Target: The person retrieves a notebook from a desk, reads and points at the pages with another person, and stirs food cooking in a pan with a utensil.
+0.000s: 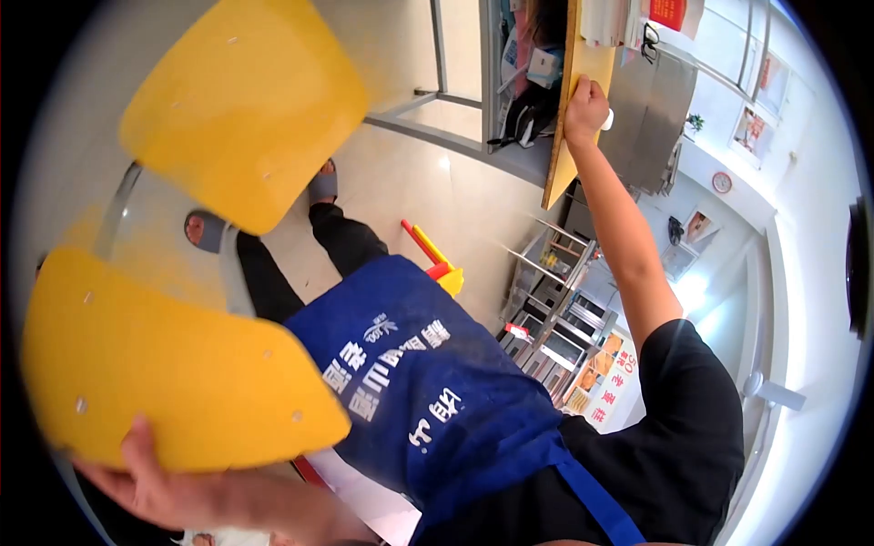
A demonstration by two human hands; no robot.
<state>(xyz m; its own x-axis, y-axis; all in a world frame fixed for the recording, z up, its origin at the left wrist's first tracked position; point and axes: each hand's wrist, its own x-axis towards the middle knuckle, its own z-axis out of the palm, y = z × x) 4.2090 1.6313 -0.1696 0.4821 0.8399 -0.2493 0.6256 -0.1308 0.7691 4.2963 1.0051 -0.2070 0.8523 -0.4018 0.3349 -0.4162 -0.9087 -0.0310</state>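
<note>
Left hand gripping a yellow chair, right hand resting on a desk

The left hand [150, 487] is grasping the edge of the chair [200, 337]; its thumb is lying on the back and its other fingers are wrapping behind. The chair is standing near the person's sandals [208, 232], its seat [246, 109] beyond its back. The right hand [587, 114] is touching the desk [566, 168] with curled fingers; whether they are clenching anything, I cannot tell. A white object [608, 119] is showing just beside it. Glasses [649, 44] are lying near some papers [605, 23]. The person is wearing a blue apron [410, 373].
</note>
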